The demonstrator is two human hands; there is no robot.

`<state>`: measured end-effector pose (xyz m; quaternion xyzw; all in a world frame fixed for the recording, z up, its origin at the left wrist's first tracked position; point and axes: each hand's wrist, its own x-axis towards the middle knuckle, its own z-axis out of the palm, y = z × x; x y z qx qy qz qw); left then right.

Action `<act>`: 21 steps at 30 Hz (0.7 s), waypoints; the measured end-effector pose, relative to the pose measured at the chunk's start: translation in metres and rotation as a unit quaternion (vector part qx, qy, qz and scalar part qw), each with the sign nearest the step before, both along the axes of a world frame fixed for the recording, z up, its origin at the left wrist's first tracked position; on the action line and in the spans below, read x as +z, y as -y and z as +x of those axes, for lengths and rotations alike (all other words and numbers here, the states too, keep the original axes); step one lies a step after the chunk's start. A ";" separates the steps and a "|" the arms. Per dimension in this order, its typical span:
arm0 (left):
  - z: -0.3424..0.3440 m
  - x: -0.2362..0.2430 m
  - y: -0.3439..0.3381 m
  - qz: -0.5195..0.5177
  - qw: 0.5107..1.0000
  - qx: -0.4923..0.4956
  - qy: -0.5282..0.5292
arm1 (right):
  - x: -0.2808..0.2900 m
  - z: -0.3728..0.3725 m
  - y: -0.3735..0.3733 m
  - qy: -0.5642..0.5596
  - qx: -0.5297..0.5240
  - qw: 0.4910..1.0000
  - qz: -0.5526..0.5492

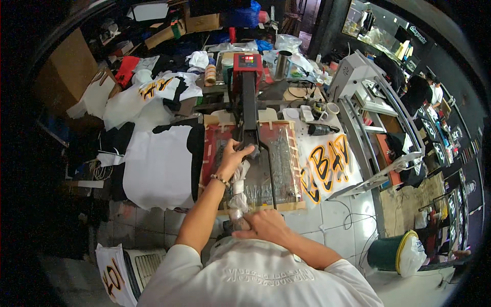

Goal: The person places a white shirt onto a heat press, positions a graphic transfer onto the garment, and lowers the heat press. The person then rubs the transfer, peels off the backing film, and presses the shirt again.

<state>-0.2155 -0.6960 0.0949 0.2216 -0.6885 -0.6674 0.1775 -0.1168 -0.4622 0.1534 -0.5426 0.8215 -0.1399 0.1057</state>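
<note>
A heat press (249,97) with a red housing and a lit display stands in front of me, its dark arm running toward me. At the near end of that arm, my left hand (236,155) has thumb and fingers closed round a dark knob (247,150), partly hidden by the hand. The press handle (239,192), wrapped in white material, comes toward my body between my forearms. My right hand (266,226) is closed on its near end, close to my shirt. Under the arm lies the taped, plastic-covered press plate (279,158).
Left of the press lies a white garment piece (158,166) with black edges. To the right are a printed sheet (327,166) with black-and-orange lettering and a grey metal frame machine (353,77). A green bin (391,254) stands on the floor; a person (436,94) is far right.
</note>
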 end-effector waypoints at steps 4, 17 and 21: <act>-0.001 0.022 0.002 0.025 1.000 -0.007 -0.005 | 0.022 0.003 0.000 0.004 -0.003 0.999 -0.044; 0.012 0.107 0.049 0.164 0.962 -0.140 -0.165 | 0.239 -0.028 -0.004 -0.180 0.074 0.973 -0.126; 0.104 0.165 0.038 -0.258 0.891 0.183 -0.326 | 0.358 -0.112 0.057 -0.429 -0.001 0.842 -0.327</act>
